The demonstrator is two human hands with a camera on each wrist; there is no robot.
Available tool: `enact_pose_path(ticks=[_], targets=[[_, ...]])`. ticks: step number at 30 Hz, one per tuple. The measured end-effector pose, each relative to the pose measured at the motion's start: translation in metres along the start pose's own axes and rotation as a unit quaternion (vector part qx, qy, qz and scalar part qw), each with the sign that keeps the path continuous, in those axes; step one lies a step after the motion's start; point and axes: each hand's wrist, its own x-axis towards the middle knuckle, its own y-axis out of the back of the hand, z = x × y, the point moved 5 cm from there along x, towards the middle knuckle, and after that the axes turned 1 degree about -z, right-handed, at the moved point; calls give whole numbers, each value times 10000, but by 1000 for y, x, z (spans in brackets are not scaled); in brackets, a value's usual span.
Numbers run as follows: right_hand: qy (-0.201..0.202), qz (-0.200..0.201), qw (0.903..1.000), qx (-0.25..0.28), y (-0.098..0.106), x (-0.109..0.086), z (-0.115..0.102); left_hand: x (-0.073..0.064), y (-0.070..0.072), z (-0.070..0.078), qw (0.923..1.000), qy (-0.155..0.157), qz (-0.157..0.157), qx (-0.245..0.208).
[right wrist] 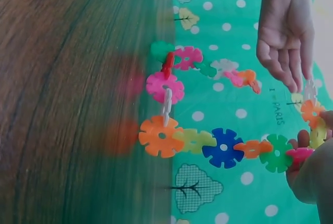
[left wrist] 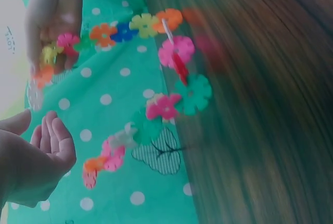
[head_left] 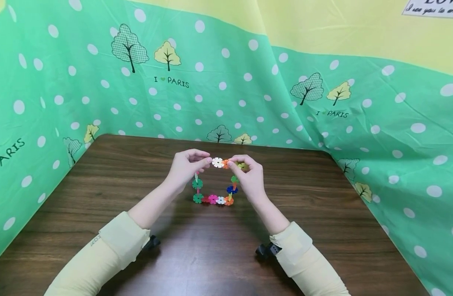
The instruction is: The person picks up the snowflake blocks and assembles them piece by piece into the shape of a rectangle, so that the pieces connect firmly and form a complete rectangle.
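A chain of colourful flower-shaped plastic discs [head_left: 213, 199] forms a squarish loop above the table, with a gap near the left hand. My right hand [head_left: 251, 174] pinches the chain's upper right stretch, by an orange disc [right wrist: 312, 113] and a yellow disc [head_left: 242, 166]. The white disc [head_left: 217, 163] at that end points towards my left hand [head_left: 185, 166]. In the left wrist view the left thumb and fingers stand apart, fingertips close to the white disc's edge; I cannot tell whether they touch it. The chain's other end, a pink disc [left wrist: 90, 178], hangs free near the left hand.
Beneath the chain lies a dark wood-grain table [head_left: 211, 263]. Green and yellow printed cloth [head_left: 196, 94] hangs behind it and along its sides. Black devices [head_left: 268, 250] sit at both wrists, by the rolled cream sleeves [head_left: 124, 238].
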Motion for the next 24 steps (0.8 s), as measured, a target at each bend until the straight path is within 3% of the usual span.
enact_pose_path(ticks=[5,14,24], targets=[[72,17,9999,-75,2,0,1,3,16,-5,9993,27,77,357],[202,-10,9995,-230,3,-2,-1,15,46,-23,9947,-286,236,959],[293,0,9993,-237,1,-3,-1,21,55,-35,9918,-141,341,1227]])
